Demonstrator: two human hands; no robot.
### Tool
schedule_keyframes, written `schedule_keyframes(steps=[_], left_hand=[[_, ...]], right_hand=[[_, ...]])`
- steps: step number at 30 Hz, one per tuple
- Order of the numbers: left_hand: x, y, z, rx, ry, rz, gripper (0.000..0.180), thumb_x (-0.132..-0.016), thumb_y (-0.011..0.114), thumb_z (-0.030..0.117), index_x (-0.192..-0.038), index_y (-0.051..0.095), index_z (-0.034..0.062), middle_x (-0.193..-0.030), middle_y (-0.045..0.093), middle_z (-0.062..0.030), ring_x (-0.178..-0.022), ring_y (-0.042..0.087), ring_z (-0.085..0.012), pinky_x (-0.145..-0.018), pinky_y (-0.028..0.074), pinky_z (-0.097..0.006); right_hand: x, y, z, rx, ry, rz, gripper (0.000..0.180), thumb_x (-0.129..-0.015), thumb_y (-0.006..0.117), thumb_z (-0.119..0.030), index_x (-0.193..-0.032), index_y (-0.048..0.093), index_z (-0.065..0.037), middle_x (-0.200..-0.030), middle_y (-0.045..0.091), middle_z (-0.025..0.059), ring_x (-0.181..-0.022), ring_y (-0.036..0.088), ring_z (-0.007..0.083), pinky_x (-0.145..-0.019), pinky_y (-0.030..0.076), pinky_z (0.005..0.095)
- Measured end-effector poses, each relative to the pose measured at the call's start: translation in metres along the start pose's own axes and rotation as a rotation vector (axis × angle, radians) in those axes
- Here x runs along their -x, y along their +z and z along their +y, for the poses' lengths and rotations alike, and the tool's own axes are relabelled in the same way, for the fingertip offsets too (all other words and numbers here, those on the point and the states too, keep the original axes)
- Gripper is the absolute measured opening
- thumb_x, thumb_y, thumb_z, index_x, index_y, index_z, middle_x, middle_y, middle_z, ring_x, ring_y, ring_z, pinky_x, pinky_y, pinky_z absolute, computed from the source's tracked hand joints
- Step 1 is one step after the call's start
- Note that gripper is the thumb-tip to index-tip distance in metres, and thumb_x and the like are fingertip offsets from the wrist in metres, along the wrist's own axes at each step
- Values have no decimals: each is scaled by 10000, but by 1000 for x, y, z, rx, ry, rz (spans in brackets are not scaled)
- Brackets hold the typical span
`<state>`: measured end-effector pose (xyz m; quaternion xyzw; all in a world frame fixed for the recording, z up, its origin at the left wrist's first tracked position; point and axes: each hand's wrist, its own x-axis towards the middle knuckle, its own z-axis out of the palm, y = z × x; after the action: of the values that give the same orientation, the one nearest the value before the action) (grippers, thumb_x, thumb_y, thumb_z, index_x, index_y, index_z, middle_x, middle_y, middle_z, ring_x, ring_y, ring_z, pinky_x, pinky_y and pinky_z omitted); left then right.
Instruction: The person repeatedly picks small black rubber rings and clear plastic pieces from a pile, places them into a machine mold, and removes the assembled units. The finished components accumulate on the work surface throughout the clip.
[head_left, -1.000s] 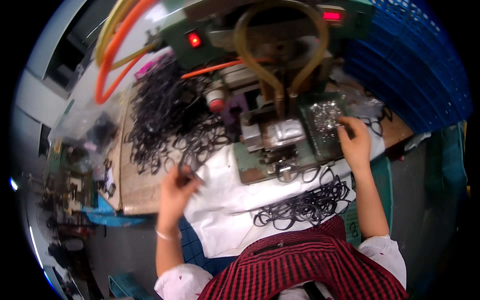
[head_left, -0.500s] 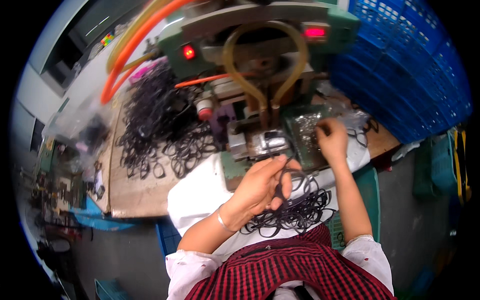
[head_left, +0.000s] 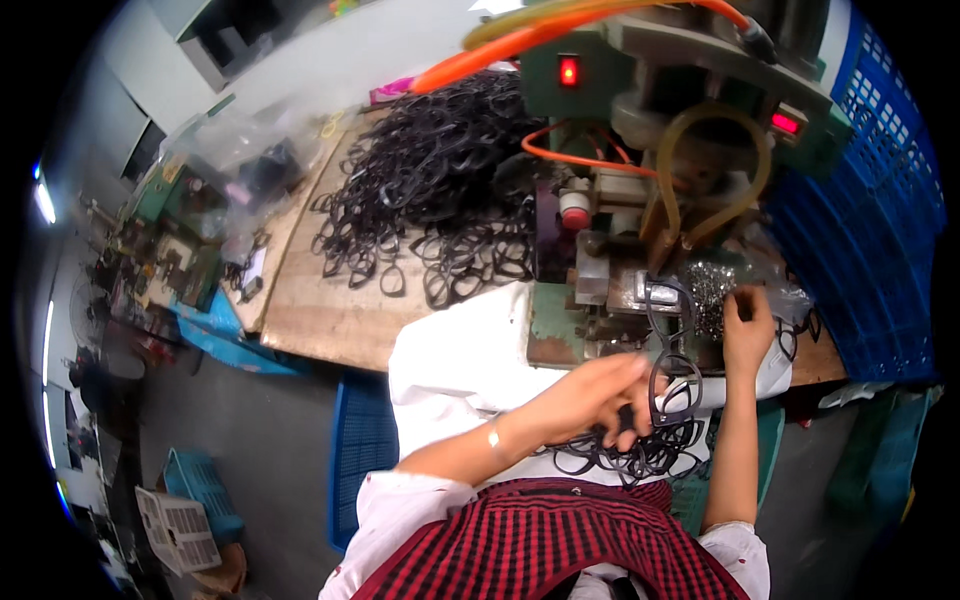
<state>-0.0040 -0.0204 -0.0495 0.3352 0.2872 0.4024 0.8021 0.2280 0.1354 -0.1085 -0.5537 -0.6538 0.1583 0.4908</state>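
A dark eyeglass frame (head_left: 674,358) is held on end in the left hand's (head_left: 605,400) fingers, before the green press (head_left: 552,335). The right hand (head_left: 748,328) bends beside shiny bits (head_left: 706,285), fingers narrow; whether gripping any, I cannot tell. Bare wood separates the heaped frames (head_left: 440,150) from the table's (head_left: 325,320) front edge; a blue crate (head_left: 860,240) bounds the right.

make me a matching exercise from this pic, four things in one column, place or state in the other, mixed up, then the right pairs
Things:
1. Left hand
2. Right hand
3. Big heap of dark frames
4. Light on the machine

Places or states:
A. Beside small shiny metal parts
B. Glowing red
C. Holding a dark glasses frame
D. Spread on the wooden table

Pairs: 1-C, 2-A, 3-D, 4-B
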Motion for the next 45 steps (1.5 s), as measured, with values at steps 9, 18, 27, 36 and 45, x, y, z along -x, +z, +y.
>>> schedule_keyframes(steps=[9, 18, 27, 36, 45], left_hand=[[84, -95, 84, -1466, 552, 1256, 124, -839, 682, 97, -924, 693, 7, -927, 662, -109, -810, 634, -223, -742, 502, -289], [52, -205, 50, -1670, 67, 1390, 202, -723, 773, 160, -857, 722, 17, -949, 634, -159, -874, 627, -335, -757, 506, -431], [49, -113, 72, -860, 544, 1049, 127, -891, 682, 153, -883, 706, 29, -667, 597, 3, -541, 487, -46, -477, 342, -210], [12, -103, 36, -393, 768, 854, 165, -1010, 490, 196, -977, 534, 41, -723, 631, -74, -528, 544, -101, -476, 408, -197], [-16, 6, 124, -899, 1227, 685, 176, -1022, 430, 133, -1106, 496, -7, -741, 624, -118, -590, 595, -136, -509, 473, -206]], right_hand=[[17, -17, -37, -135, -15, -108, 129, -805, 677, -14, -932, 691, 3, -890, 678, 79, -846, 620, 157, -775, 471, 259], [25, -12, -13, -110, 61, -98, 133, -795, 680, -9, -926, 689, 10, -881, 676, 77, -840, 620, 162, -786, 470, 269], [26, -48, -77, -393, 85, -304, 158, -779, 719, -24, -926, 675, 14, -914, 662, 52, -858, 597, 111, -804, 465, 243], [-5, 12, -124, -665, 181, -357, 374, -740, 676, -8, -1101, 579, 16, -838, 650, 57, -816, 604, 107, -751, 457, 233], [14, 13, -141, -912, 271, -321, 473, -769, 677, 17, -1211, 509, 34, -954, 654, 92, -891, 609, 124, -808, 473, 245]])
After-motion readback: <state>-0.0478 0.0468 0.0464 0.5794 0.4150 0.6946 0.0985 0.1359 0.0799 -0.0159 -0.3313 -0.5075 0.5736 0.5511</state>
